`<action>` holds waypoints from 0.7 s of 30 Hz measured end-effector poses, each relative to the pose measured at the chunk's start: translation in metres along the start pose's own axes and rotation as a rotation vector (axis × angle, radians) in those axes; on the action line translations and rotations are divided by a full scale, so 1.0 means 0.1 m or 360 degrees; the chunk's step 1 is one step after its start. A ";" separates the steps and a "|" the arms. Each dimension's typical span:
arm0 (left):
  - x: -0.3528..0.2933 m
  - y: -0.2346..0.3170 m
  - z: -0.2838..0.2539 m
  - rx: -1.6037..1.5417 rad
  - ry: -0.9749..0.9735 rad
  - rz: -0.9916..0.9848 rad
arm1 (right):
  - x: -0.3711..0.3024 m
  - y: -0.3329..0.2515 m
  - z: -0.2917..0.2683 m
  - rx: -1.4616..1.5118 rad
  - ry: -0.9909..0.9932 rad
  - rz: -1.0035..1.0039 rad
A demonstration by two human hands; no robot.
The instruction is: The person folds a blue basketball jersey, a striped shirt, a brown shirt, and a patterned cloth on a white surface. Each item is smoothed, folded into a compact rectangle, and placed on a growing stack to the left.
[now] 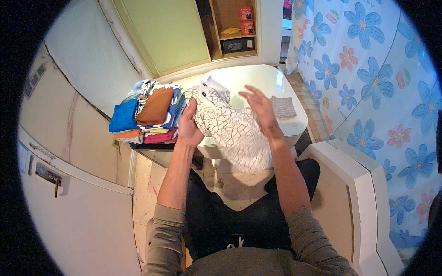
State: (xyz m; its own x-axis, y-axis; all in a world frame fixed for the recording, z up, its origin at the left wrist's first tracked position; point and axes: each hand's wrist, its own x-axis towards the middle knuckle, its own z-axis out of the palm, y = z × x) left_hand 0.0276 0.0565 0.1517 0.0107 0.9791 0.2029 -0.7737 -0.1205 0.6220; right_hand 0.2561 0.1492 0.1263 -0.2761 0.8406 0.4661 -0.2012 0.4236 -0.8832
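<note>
A white garment (pixel 232 131) with a dark crackle pattern hangs in front of me, over the near edge of the white table. Two dark round spots show near its top, beside a bunched pale part. My left hand (pixel 189 126) is closed on the garment's upper left edge, thumb up. On the other side, my right hand (pixel 260 108) is raised with its fingers spread and holds nothing. Its wrist is close beside the garment's right edge; whether they touch I cannot tell. To the right on the table lies a small folded grey striped cloth (pixel 284 107).
A tall pile of folded clothes (pixel 155 106) stands left of the white table (pixel 248 73). Behind is a green-doored cabinet (pixel 163 34) with red boxes (pixel 247 20) on a shelf. A flowered curtain (pixel 359 83) hangs at right; a white door (pixel 83 207) is at lower left.
</note>
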 end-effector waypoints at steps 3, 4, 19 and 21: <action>-0.16 0.07 0.00 -0.0110 -0.0044 -0.0050 | -0.21 -0.02 0.15 0.0842 -0.0549 0.0685; -0.22 0.07 -0.02 -0.0145 -0.0111 -0.0072 | -0.29 -0.03 0.19 0.0839 -0.0626 0.0891; -0.53 0.32 -0.15 0.0907 0.0091 -0.0184 | -0.55 0.19 0.45 0.1103 -0.0441 0.0695; -0.50 0.39 -0.25 0.0882 0.0224 -0.0152 | -0.47 0.19 0.30 0.0942 -0.0203 0.0675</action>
State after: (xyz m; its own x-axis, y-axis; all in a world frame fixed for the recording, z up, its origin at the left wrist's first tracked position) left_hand -0.0192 0.0065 0.1471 -0.0496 0.9976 0.0475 -0.3257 -0.0611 0.9435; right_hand 0.2372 0.1079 0.0893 -0.5427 0.8306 0.1250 -0.5160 -0.2123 -0.8299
